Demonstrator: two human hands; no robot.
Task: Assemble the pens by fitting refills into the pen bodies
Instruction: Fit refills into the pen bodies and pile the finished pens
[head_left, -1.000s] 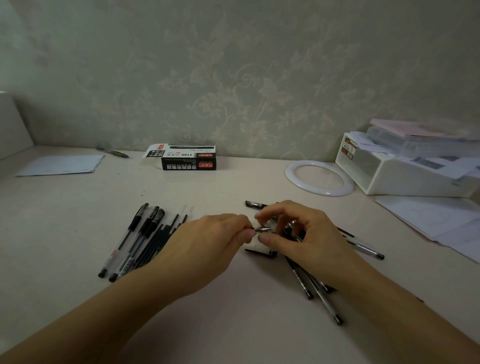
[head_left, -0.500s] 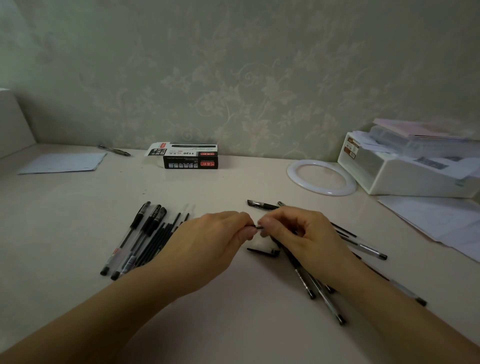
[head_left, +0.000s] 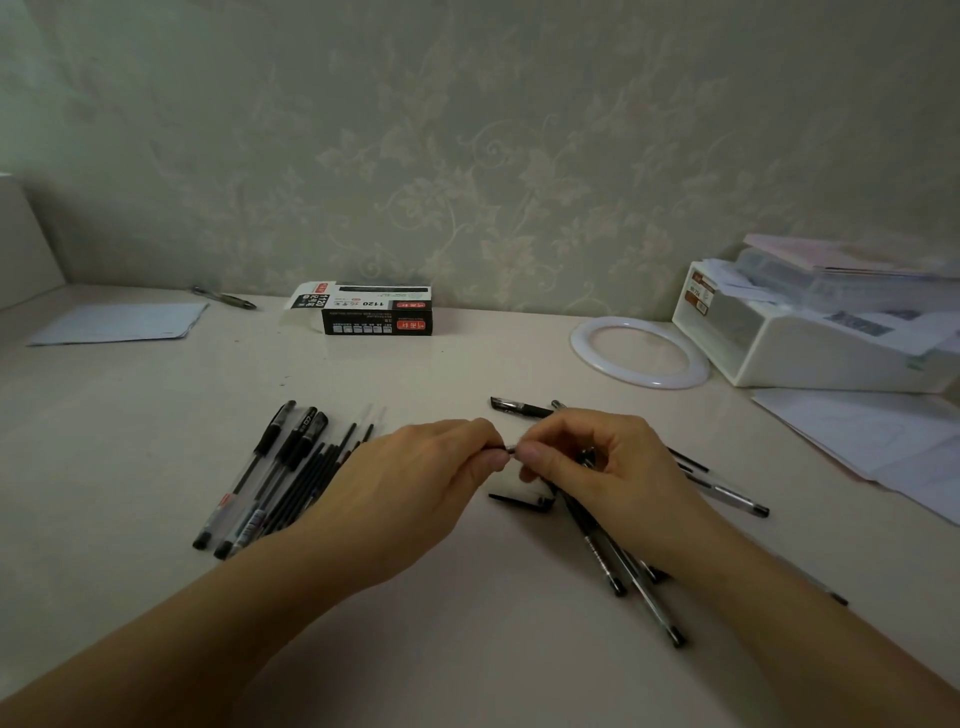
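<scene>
- Pen being assembled (head_left: 511, 450) at centre frame, only a sliver showing between the two sets of fingertips — which part it is cannot be told.
- Left hand (head_left: 415, 491) with fingers curled, pinching one end of that piece; right hand (head_left: 602, 467) pinching the other end, fingertips of both nearly touching.
- Just below the hands, a loose black cap (head_left: 519, 501) lying flat on the desk.
- Left of centre: a tidy row of capped pens (head_left: 260, 475) with bare black refills (head_left: 317, 475) alongside — judged to be the mixed stock, some finished, some refills not yet fitted.
- Right of centre: a crossed heap of pens (head_left: 628, 577) under and beyond the right wrist, one more pen (head_left: 519, 408) lying apart just above the hands.
- Progress, as a judgement: mid-way, with several pens whole, one in hand, and a good handful of refills left to seat.
- Surface: a pale, glossy desk (head_left: 156, 441), slightly reflective.
- Upper centre of the desk, an opened black pen box (head_left: 376, 317); upper left, a sheet of paper (head_left: 119, 325) and a stray pen (head_left: 223, 298) near the wall.
- Upper right: a white ring (head_left: 582, 353) beside a white storage tray (head_left: 810, 358) piled with papers, more loose sheets (head_left: 872, 436) below it.
- Behind everything, floral-patterned wallpaper (head_left: 467, 156) in dim, greenish light.
</scene>
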